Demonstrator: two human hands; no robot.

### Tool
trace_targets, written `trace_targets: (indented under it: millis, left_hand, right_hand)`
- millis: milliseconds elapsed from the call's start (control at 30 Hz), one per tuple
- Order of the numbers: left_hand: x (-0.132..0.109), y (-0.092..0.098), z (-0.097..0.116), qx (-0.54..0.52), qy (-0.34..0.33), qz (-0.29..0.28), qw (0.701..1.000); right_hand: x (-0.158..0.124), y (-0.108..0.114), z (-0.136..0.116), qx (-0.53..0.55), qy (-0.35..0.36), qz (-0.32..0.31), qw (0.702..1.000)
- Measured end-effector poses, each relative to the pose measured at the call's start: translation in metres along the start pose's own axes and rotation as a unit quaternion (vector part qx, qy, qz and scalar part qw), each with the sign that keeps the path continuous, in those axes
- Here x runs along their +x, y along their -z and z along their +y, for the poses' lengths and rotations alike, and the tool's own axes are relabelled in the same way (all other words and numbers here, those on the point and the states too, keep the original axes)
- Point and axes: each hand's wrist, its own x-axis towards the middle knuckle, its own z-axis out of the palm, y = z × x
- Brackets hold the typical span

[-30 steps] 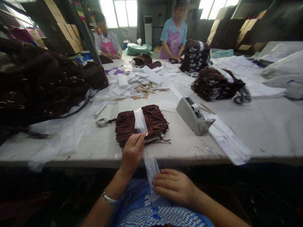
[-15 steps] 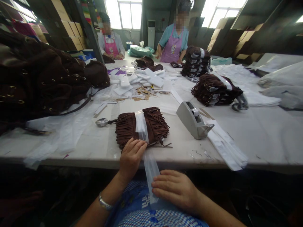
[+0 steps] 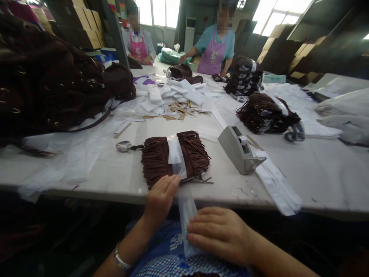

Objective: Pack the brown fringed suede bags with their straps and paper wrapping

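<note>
A dark brown fringed bag [image 3: 154,161] lies on the table in front of me, with a translucent plastic strip [image 3: 186,204] round its middle. The strip hangs past the table edge toward my lap. My left hand [image 3: 162,195] grips the bag's near edge where the strip passes, fingers together, thumb hidden. Lower and to the right, my right hand [image 3: 220,232] has its fingers pressed together on the strip's hanging part; its thumb is also hidden. White sheet material [image 3: 173,148] shows under the strip on top of the bag. A wrapped strap end [image 3: 123,146] sticks out left.
A grey tape dispenser [image 3: 238,152] stands right of the bag, by white strips [image 3: 278,188]. Wrapped fringed bags [image 3: 263,113] lie beyond it. A brown bag heap [image 3: 52,80] fills the left. Two people [image 3: 213,50] work across the table [image 3: 325,165].
My view has shifted slightly. Both hands stay nearly in place on the bag and strip. The person at the back right has stretched an arm out to the left.
</note>
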Motion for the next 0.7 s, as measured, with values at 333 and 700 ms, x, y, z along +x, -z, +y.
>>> trace_targets:
  millis: [333,700]
  left_hand:
    - [-0.003,0.004,0.000,-0.029,-0.035,0.000,0.999]
    - [0.000,0.014,0.010,-0.017,0.094,0.004,0.995]
  right_hand:
    - [-0.006,0.004,-0.006,0.010,-0.038,0.000,0.999]
    - [0.055,0.015,0.085,0.038,-0.115,0.114,0.986]
